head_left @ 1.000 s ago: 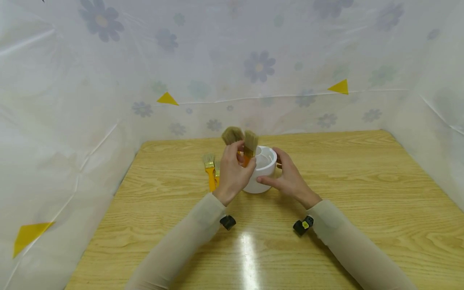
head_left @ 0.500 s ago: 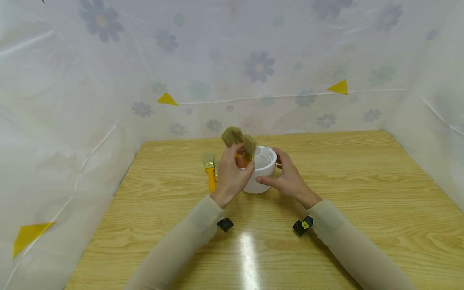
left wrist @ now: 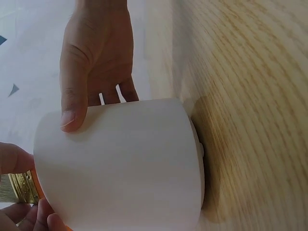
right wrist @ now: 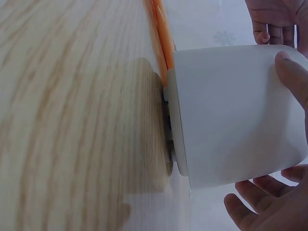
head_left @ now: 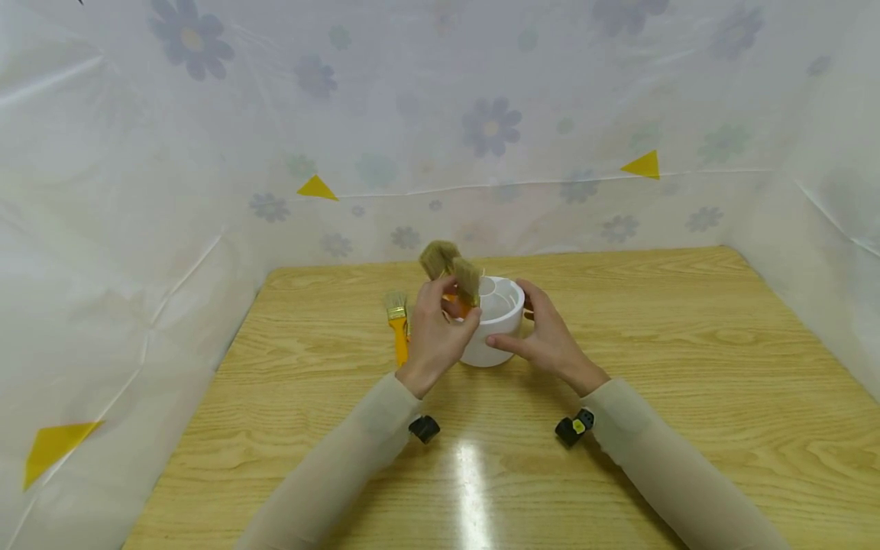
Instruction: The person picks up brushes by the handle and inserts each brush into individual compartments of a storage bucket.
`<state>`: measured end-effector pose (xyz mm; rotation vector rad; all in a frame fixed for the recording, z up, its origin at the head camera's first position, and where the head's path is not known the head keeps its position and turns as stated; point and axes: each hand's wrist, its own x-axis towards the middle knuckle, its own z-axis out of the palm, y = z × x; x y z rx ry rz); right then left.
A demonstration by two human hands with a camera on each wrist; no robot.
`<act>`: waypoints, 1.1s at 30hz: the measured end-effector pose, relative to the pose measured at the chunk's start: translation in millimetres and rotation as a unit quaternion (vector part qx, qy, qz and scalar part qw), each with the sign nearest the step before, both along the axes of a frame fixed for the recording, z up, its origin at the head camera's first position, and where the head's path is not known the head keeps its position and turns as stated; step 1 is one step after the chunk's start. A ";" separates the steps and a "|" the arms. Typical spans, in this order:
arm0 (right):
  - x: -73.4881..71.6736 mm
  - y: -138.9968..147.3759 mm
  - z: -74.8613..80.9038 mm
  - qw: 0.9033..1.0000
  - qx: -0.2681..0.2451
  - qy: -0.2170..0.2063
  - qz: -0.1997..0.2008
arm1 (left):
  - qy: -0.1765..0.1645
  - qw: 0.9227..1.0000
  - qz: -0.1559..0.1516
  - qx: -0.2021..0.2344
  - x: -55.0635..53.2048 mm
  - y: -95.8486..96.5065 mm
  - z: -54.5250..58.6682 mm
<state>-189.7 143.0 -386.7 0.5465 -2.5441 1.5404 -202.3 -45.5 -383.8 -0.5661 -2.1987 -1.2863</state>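
In the head view my left hand pinches a paintbrush between thumb and fingers at the near left of a white round holder. The brush has pale bristles facing up, a gold ferrule and an orange handle, whose lower part is hidden. Right behind it, more tan bristles show, partly covered by my fingers. My right hand grips the holder from the right, thumb on the near side and fingers round the far side. The holder is upright, with inner dividers visible.
Just left of my left hand, a paintbrush with a yellow-orange handle lies on the wooden table, with part of another beside it. A floral plastic sheet hangs behind the table, marked with yellow triangles.
The brush in my left hand has tipped leftward and slightly lower, its bristles now overlapping those behind. My left wrist has shifted a little left. My right hand and the holder stay put.
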 end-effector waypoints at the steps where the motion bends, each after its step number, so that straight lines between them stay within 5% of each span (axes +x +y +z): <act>1: 0.1 -0.1 0.2 1.000 0.000 -0.001 0.000 | 0.000 1.000 -0.001 0.002 0.4 -0.4 -0.2; 33: 0.9 -0.3 0.9 1.000 0.005 -0.009 -0.004 | -0.023 1.000 0.009 0.005 8.9 -21.3 -5.2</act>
